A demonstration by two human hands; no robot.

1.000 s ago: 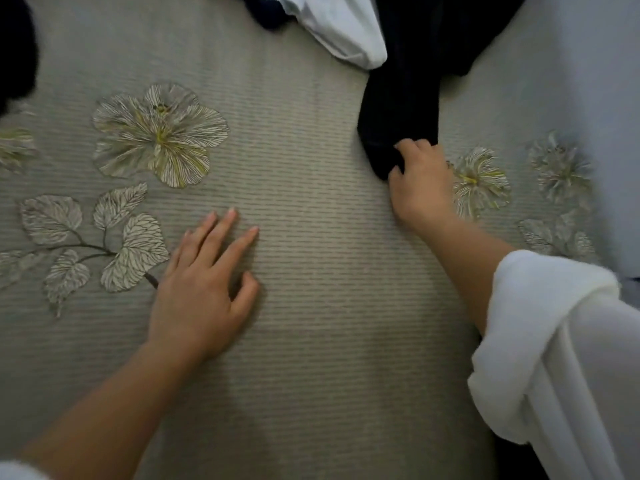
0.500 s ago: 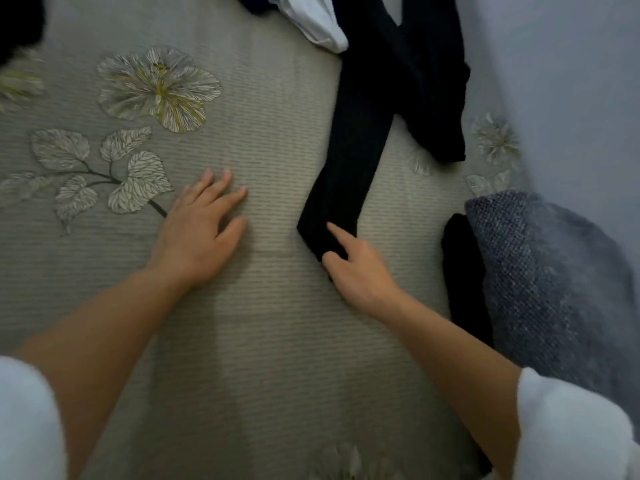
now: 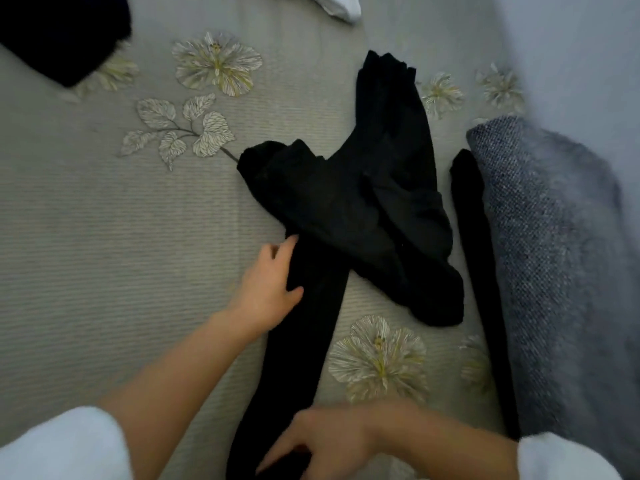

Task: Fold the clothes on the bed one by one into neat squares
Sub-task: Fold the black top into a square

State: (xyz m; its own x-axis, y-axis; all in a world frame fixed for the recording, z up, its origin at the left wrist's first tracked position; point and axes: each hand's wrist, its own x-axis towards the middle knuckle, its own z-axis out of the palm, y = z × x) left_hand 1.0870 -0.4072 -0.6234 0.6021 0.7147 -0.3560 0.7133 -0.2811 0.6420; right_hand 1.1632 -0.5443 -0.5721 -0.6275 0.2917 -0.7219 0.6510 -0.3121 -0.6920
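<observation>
A long black garment lies crumpled across the middle of the beige flowered bedspread, one leg of it running down toward me. My left hand rests on the left edge of that leg, fingers and thumb touching the cloth. At the bottom of the view my right hand pinches the leg's near end, blurred by motion. White sleeves cover both my upper arms.
A folded grey knit lies along the right side, with a black strip of cloth beside it. A dark garment sits at the top left and a white one at the top edge. A pale wall bounds the right.
My right hand has dragged the black garment down the bed toward me and out of the pile. My left hand has left the bedspread and come onto the garment's leg.
</observation>
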